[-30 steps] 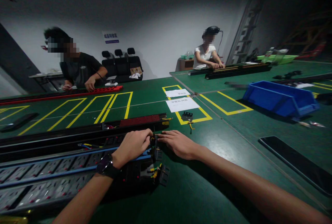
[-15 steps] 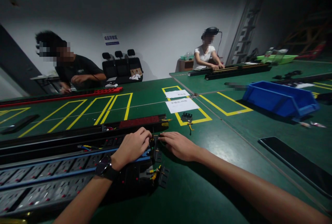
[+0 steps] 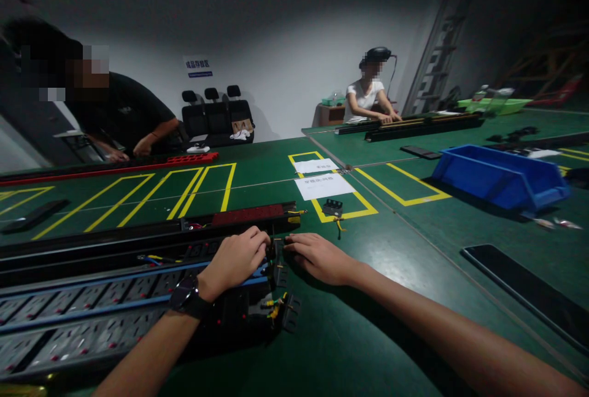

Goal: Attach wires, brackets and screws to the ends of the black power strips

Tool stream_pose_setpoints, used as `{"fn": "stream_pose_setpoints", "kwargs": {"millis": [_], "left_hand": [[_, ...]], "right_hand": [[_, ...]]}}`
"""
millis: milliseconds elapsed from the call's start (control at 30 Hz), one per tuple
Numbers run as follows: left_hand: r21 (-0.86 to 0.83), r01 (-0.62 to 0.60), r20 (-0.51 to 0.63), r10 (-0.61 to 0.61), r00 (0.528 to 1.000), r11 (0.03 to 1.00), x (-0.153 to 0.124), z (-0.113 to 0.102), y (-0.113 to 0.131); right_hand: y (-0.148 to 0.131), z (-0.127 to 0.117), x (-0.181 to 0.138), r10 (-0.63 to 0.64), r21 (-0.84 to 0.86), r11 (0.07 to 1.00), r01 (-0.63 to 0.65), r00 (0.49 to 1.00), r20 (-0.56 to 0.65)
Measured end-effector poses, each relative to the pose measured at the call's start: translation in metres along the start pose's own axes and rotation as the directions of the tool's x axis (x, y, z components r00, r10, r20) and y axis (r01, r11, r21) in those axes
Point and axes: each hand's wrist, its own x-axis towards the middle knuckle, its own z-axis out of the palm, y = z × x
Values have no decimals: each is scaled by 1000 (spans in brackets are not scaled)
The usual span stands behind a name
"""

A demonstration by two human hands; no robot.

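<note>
My left hand [image 3: 243,254], with a dark watch on its wrist, is closed around the end of a black power strip [image 3: 200,251]. My right hand [image 3: 319,257] reaches in from the right, its fingers pressed together close to a small dark part at that end; what they pinch is hidden. Just below my fingers sits a black end cap [image 3: 280,274]. A second end cap [image 3: 291,312] with yellow-green wires hangs at the end of a nearer strip. Rows of grey sockets [image 3: 94,302] with red dots run left between blue edges.
A loose black end piece [image 3: 333,207] with a yellow wire lies beyond my hands, near white paper sheets [image 3: 324,186]. At right are a blue bin [image 3: 499,176] and a dark flat slab [image 3: 529,289]. Two co-workers sit across the green table, one by a red strip [image 3: 193,159].
The co-worker at left has leaned further forward and down over the red strip. Both my hands stay almost in place at the strip's end.
</note>
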Motion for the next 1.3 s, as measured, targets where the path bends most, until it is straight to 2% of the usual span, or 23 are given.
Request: {"fn": "stream_pose_setpoints", "kwargs": {"millis": [1300], "left_hand": [[19,2,4,-2,1000,1000,-2,0,2]], "right_hand": [[1,1,-1,-6,20,1000,6,1000,-17]]}}
